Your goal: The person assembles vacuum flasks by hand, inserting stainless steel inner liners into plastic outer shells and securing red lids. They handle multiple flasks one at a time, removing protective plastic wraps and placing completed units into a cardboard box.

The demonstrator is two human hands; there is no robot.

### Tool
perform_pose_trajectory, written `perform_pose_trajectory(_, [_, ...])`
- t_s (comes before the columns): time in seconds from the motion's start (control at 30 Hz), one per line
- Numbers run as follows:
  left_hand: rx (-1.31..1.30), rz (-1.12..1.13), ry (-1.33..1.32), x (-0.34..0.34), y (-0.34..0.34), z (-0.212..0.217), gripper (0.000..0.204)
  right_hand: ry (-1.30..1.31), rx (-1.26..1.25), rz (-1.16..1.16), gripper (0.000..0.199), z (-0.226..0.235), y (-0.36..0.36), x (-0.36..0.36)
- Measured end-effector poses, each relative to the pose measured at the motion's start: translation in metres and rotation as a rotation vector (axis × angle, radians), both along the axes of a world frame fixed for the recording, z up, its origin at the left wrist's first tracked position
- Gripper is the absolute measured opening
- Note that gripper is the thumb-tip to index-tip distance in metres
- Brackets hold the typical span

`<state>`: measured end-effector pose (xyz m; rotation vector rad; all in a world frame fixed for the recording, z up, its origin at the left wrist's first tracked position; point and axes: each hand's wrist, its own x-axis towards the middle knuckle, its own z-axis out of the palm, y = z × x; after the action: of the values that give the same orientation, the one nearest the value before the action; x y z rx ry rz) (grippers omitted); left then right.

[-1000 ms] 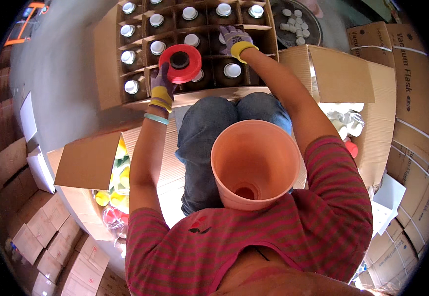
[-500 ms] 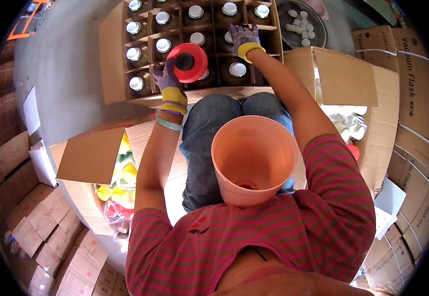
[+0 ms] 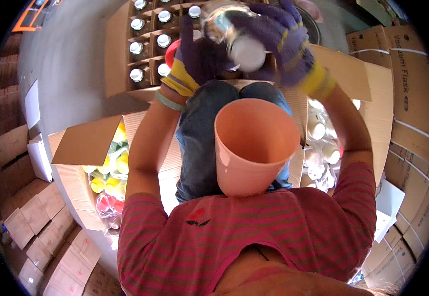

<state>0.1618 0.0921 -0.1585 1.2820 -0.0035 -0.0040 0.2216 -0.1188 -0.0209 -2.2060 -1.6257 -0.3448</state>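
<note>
My right hand (image 3: 286, 47), in a purple and yellow glove, is closed around a shiny bottle (image 3: 219, 19), blurred by motion. The bottle is tilted, its round white end (image 3: 248, 53) toward me. My left hand (image 3: 199, 59), gloved alike, is beside that end. Part of a red cup-shaped piece (image 3: 172, 53) shows at this hand, most of it hidden; the thumb side holds it and one finger points up. Below both hands is a cardboard carton (image 3: 118, 54) with dividers, where white-capped bottles (image 3: 164, 40) stand upright in the cells.
A pink bucket (image 3: 254, 180) sits on my lap. An open carton (image 3: 86, 148) with yellow and red pieces is at my left, another (image 3: 377, 123) with white pieces at my right. Stacked cartons (image 3: 414, 74) line the right side. A dark round tray (image 3: 313, 24) lies partly hidden beyond my right hand.
My right hand has lifted a bottle from the divided carton and tilted it toward me. My left hand has moved right and nearer, and now mostly hides the red piece.
</note>
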Motion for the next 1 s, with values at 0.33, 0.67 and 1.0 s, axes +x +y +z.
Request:
perform_pose_trajectory(0.33, [0.065, -0.353, 0.0, -0.103, -0.032, 0.102, 0.089, 1.261, 0.586, -0.026, 0.085, -0.021, -0.088, -0.064])
perform_pose_trajectory(0.67, [0.151, -0.425, 0.143, -0.138, -0.026, 0.1, 0.084, 1.388, 0.152, -0.177, 0.092, -0.001, -0.087, -0.109])
perform_pose_trajectory(1.0, [0.035, -0.236, -0.146, -0.148, -0.055, 0.074, 0.114, 0.936, -0.532, -0.122, 0.074, 0.056, -0.049, -0.092])
